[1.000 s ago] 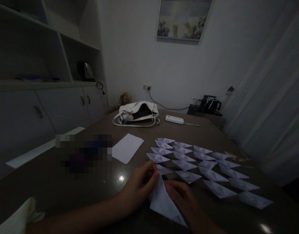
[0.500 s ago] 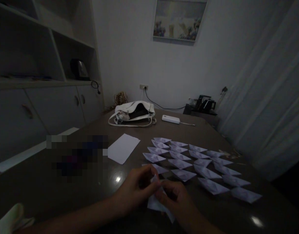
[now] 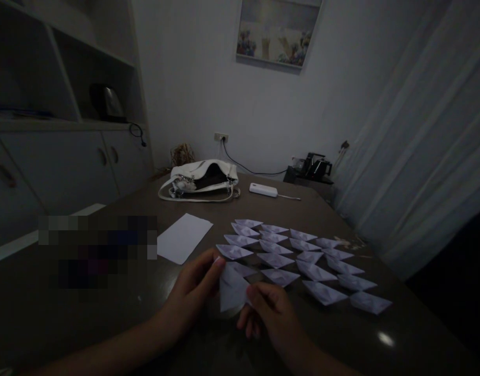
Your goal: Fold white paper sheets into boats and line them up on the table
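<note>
Between my hands is a folded piece of white paper [image 3: 232, 291], roughly triangular, held above the dark table. My left hand [image 3: 195, 282] pinches its upper left corner between thumb and fingers. At the paper's right corner, my right hand [image 3: 269, 310] grips with thumb and forefinger, its other fingers curled below. Several white paper boats [image 3: 278, 261] stand in rows just beyond and to the right of my hands. One boat is partly hidden behind the held paper. Left of the boats lies a stack of white paper sheets [image 3: 185, 237].
A white handbag [image 3: 202, 180] with its top gaping lies at the table's far side. Beside it is a white power bank [image 3: 263, 190] with a short cable. A blurred-out patch [image 3: 98, 250] covers something on the left. Black kettles [image 3: 318, 167] stand beyond the table.
My hands have moved apart, and the folded paper now shows as a flat triangle between them rather than bunched under my fingers. The whole view has shifted slightly to the right.
</note>
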Demonstrator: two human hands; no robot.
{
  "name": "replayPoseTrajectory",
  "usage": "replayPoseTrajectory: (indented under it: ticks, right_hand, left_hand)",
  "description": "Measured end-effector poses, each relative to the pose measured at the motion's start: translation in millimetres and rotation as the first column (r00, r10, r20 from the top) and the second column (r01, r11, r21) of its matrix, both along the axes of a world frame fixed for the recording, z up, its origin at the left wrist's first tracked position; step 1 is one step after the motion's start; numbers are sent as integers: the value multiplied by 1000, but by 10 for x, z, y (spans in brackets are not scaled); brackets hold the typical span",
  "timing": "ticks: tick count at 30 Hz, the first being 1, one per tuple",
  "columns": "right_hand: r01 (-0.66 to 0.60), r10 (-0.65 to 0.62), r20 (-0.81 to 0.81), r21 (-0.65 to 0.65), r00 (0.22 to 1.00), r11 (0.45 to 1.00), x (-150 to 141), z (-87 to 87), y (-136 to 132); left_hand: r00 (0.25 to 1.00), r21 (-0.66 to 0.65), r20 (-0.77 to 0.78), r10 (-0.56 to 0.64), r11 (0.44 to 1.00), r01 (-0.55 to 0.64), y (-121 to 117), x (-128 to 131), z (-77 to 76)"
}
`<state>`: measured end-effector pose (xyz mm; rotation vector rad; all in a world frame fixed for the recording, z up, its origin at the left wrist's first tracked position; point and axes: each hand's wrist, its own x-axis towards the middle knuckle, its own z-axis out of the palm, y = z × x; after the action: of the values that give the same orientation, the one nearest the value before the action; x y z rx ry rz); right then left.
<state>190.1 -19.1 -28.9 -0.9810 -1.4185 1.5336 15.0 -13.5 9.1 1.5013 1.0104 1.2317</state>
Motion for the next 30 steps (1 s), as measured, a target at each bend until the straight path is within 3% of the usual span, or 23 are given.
replayPoseTrajectory:
  ticks: [4,10,18,20,22,25,30]
  right_hand:
    - [43,-43,-6,-25,999,999,3,38,-12]
    - [90,-91,-17,-32,996,995,7,91,6]
    - [112,-112,-6,3,994,994,17,56,24]
    - [120,-120,-36,-12,992,993,20,30,39]
    - [133,-136,-83,-37,987,990,23,10,56]
    - [136,-147,-148,-79,978,988,23,-5,68]
    - [56,-67,-147,-80,987,995,3,21,38]
  left_hand:
    - [999,34,-33,-13,999,15,61,-53,2]
    - [996,28,-49,76,997,-75,167,-178,17]
    - [991,-63,-71,-117,992,113,171,-125,-54]
    - [989,6,-120,-86,996,87,157,-118,-45]
    - [987,159,-155,-32,986,57,140,-129,-25]
    - [985,388,-171,37,921,33,112,-158,-5]
    - [947,427,-318,41,898,105,62,-146,-65]
